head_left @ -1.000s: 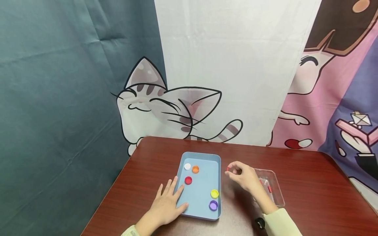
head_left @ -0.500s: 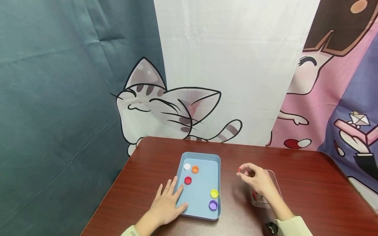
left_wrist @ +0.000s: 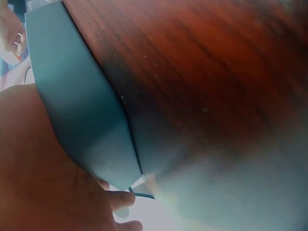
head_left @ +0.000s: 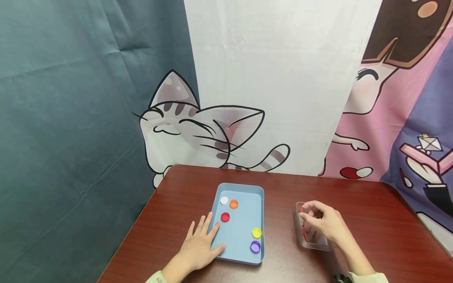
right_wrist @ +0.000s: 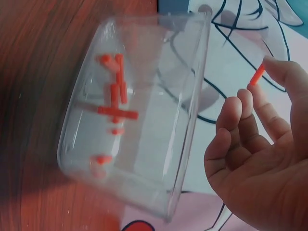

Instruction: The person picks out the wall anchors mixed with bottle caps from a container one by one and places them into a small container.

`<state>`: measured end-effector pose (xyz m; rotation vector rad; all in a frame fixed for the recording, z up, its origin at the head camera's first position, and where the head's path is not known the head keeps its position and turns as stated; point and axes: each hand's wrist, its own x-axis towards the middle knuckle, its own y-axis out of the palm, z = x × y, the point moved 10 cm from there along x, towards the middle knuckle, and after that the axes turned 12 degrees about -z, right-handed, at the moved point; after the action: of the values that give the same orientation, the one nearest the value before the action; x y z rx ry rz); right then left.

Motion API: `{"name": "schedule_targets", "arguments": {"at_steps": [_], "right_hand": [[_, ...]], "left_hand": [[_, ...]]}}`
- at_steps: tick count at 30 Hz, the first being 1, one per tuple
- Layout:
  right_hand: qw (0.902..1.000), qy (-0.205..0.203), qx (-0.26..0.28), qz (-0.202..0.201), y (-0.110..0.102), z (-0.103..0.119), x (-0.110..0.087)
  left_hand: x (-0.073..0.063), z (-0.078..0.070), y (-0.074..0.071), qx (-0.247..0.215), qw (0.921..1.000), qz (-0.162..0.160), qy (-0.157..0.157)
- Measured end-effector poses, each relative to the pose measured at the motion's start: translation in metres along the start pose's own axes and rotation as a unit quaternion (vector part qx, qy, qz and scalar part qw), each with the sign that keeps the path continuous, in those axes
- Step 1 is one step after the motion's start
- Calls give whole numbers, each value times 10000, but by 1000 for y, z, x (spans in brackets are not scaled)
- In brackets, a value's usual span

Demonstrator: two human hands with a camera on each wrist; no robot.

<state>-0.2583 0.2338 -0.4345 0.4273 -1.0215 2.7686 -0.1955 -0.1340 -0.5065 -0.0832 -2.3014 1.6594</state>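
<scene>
My left hand (head_left: 199, 243) lies with spread fingers on the left edge of a light blue tray (head_left: 240, 243). Inside the tray are small round caps: a white cap (head_left: 224, 200), an orange cap (head_left: 234, 203), a red cap (head_left: 225, 217), a yellow cap (head_left: 256, 233) and a purple cap (head_left: 255, 247). Above a clear plastic box (head_left: 313, 247), my right hand (head_left: 325, 220) pinches a short red stick (right_wrist: 257, 75) between thumb and index finger. Several similar red sticks (right_wrist: 119, 113) lie in the box, partly hidden by the right hand in the head view.
The brown wooden table (head_left: 279, 251) carries both containers, with the box to the right of the tray. Behind it hangs a printed cloth (head_left: 244, 70) with a cartoon cat, beside a teal curtain (head_left: 78, 118) on the left.
My right hand has moved right, from beside the tray to over the clear box, still pinching the red stick. The left hand and the caps have stayed in place.
</scene>
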Motion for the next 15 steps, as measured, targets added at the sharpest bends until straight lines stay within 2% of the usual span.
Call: {"name": "schedule_targets", "arguments": {"at_steps": [10,15], "right_hand": [[9996,-220,141,73,-23,-13,-5],[9985,-325,382,211,-29,-17,-9]], "left_hand": [[0,-2,-3,54,9999,-69,51],[0,-2,-2,160,9999,22,43]]}}
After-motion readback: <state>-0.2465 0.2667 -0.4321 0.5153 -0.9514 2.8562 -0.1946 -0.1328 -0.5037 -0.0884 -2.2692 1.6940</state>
